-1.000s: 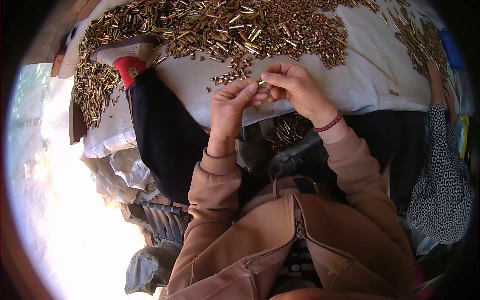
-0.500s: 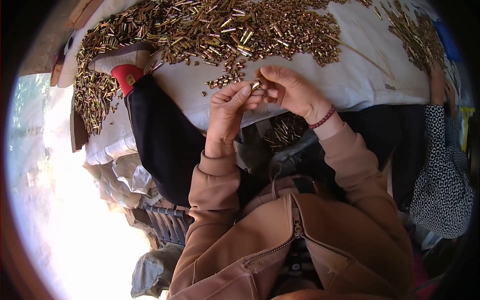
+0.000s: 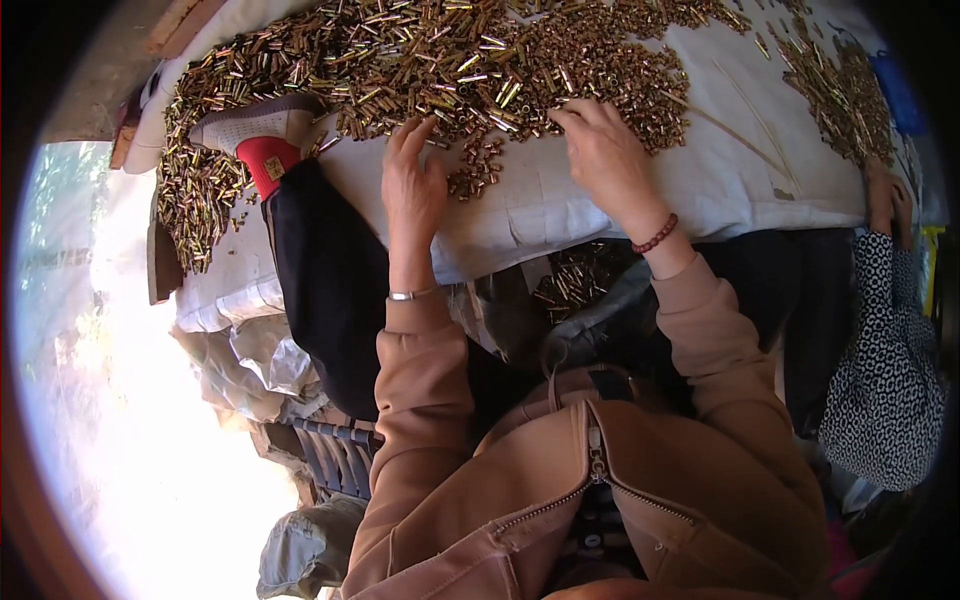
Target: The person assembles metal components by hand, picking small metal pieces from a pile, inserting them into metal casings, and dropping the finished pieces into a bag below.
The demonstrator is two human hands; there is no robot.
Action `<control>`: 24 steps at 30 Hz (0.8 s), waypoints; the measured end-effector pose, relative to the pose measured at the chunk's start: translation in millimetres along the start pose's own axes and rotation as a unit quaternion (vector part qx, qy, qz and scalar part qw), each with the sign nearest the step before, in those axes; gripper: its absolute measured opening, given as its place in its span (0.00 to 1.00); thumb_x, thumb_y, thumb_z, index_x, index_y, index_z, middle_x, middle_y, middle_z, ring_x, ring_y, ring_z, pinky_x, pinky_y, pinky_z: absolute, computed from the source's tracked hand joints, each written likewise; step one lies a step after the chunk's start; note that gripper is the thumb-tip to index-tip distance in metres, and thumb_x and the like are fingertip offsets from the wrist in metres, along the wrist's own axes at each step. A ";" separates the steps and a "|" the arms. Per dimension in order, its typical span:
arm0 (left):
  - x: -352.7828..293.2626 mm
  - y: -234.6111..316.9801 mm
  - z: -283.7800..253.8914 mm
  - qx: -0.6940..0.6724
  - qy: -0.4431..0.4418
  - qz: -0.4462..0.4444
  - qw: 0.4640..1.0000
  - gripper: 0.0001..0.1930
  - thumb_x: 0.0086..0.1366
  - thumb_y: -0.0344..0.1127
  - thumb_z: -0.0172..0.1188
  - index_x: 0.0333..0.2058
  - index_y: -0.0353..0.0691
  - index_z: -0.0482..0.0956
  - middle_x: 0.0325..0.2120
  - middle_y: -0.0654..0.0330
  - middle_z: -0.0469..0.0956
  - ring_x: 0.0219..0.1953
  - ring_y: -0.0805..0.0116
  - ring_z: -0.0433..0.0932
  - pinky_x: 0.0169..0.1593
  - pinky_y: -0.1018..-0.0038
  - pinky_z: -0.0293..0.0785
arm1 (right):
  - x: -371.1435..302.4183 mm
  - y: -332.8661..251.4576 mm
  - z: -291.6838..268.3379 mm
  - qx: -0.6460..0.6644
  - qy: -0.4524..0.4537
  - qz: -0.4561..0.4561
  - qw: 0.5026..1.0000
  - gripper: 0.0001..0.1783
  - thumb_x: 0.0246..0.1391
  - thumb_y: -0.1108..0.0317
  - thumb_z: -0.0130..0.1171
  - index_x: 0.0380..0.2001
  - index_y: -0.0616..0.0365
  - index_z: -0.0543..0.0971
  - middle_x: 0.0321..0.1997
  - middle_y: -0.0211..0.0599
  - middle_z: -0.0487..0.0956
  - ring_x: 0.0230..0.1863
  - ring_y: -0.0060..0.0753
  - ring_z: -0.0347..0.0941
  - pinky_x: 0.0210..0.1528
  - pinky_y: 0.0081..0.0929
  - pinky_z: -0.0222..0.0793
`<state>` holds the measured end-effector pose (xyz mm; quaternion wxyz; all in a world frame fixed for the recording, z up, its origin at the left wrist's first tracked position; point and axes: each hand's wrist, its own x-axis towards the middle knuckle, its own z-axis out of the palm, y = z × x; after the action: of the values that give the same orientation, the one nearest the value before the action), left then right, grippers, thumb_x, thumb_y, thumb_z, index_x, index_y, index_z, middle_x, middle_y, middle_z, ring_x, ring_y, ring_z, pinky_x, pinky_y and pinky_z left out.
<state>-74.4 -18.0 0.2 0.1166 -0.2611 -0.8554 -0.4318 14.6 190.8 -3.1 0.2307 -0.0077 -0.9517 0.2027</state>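
Note:
A big heap of small brass-coloured metal tubes point(image 3: 470, 60) covers a white cloth point(image 3: 600, 200). My left hand point(image 3: 412, 180) lies flat at the near edge of the heap, fingers spread over the tubes. To its right, my right hand point(image 3: 605, 150) reaches into the heap with fingertips on the tubes; a dark red bead bracelet point(image 3: 656, 234) circles its wrist. A thin silver bangle point(image 3: 410, 294) sits on my left wrist. Whether either hand grips a tube is hidden by the fingers. A smaller batch of tubes point(image 3: 575, 280) lies in my lap below the cloth edge.
A leg in dark trousers point(image 3: 320, 260) with a red sock and grey shoe point(image 3: 255, 125) rests on the cloth at left. Another person's hands point(image 3: 885, 200) and black-and-white patterned sleeve point(image 3: 885, 370) are at the right. A second tube pile point(image 3: 840, 90) lies at the far right.
Both hands were together just above the cloth edge, holding a small tube between the fingers. They have moved apart and forward onto the heap.

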 end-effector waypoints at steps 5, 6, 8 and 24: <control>5.5 -4.5 13.6 0.157 0.013 0.006 0.987 0.14 0.51 0.24 0.54 0.38 0.41 0.76 0.42 0.55 0.72 0.46 0.56 0.70 0.47 0.69 0.67 | -3.0 -4.9 15.6 0.016 -0.017 -0.031 0.999 0.17 0.44 0.77 0.47 0.40 0.55 0.75 0.47 0.33 0.70 0.46 0.36 0.65 0.49 0.30 0.62; 4.2 -0.9 13.4 0.157 0.011 0.007 0.988 0.14 0.51 0.24 0.54 0.38 0.41 0.76 0.42 0.55 0.72 0.46 0.56 0.70 0.47 0.69 0.67 | -3.2 -5.8 16.8 0.034 -0.010 -0.046 0.998 0.17 0.44 0.77 0.47 0.40 0.55 0.75 0.48 0.33 0.70 0.46 0.36 0.65 0.49 0.30 0.62; -1.6 7.4 13.9 0.119 0.005 0.003 0.993 0.12 0.51 0.24 0.55 0.37 0.40 0.77 0.39 0.55 0.73 0.42 0.57 0.71 0.45 0.69 0.68 | -4.0 -6.6 17.1 0.066 -0.002 -0.071 0.995 0.18 0.42 0.78 0.48 0.39 0.54 0.76 0.47 0.33 0.71 0.46 0.36 0.66 0.49 0.30 0.62; -24.1 28.0 16.8 -0.089 -0.003 -0.069 0.994 0.11 0.55 0.27 0.56 0.38 0.41 0.77 0.30 0.57 0.76 0.33 0.65 0.74 0.38 0.74 0.70 | -10.9 1.8 -25.0 0.167 -0.039 0.084 0.982 0.09 0.44 0.73 0.56 0.33 0.59 0.76 0.31 0.37 0.76 0.30 0.38 0.73 0.35 0.27 0.69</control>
<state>-38.4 0.9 -1.2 0.0603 -0.2126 -0.8298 -0.5124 35.3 200.9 11.7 0.1738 -0.0409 -0.9085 0.3778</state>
